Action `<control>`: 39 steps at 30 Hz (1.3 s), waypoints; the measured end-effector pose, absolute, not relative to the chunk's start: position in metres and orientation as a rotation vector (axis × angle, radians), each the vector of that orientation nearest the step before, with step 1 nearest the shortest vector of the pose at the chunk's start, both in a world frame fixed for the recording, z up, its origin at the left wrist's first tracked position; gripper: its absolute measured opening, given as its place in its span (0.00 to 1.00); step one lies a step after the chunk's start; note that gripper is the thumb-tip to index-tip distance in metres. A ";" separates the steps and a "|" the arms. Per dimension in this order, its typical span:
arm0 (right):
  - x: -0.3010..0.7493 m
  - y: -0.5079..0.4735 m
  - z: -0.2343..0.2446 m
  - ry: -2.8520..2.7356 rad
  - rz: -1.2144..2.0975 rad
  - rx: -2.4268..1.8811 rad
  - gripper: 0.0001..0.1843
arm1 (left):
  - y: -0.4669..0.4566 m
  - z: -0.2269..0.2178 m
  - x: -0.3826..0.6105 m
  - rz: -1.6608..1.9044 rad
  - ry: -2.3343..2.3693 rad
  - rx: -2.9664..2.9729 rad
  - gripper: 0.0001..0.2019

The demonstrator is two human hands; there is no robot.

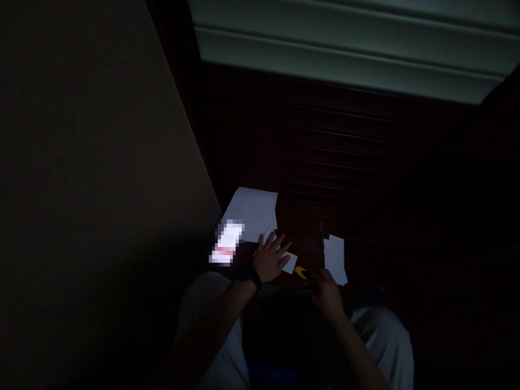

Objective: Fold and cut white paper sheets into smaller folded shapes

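Your left hand (270, 259) lies flat on the dark wooden table (303, 227), its fingers open and spread apart, pointing far and to the right. Its fingertips rest on a small white slip (290, 263), which pokes out on the right side of the hand. A dark watch (254, 278) sits on that wrist. Your right hand (326, 291) is near the table's near edge, to the right of the left one, with its fingers curled inward. A small yellow object (300, 272) shows just left of those fingertips, between your two hands, but the light is too dim to tell whether you grip it or only touch it. A large white sheet (254, 212) lies beyond your left hand, and a narrower white sheet (335, 260) lies just beyond your right hand. A thin dark stick-like thing (321, 236) lies on the table beside that sheet's left edge. A bright blurred patch (226, 244) glows left of the large sheet.
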State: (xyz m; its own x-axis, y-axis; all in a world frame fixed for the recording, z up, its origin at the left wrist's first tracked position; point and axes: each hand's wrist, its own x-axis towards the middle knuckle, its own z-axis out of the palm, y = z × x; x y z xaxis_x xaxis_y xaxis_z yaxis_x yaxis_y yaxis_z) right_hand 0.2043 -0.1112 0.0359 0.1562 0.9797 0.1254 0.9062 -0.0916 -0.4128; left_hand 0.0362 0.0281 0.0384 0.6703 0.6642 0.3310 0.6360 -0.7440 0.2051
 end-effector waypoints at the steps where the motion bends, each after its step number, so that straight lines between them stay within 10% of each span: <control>1: 0.203 -0.113 0.037 -1.804 0.248 -2.048 0.22 | 0.027 0.037 0.036 0.592 1.106 2.806 0.22; 39: 0.190 -0.138 0.033 -1.894 0.057 -2.096 0.20 | -0.012 0.019 0.016 0.533 1.209 2.823 0.21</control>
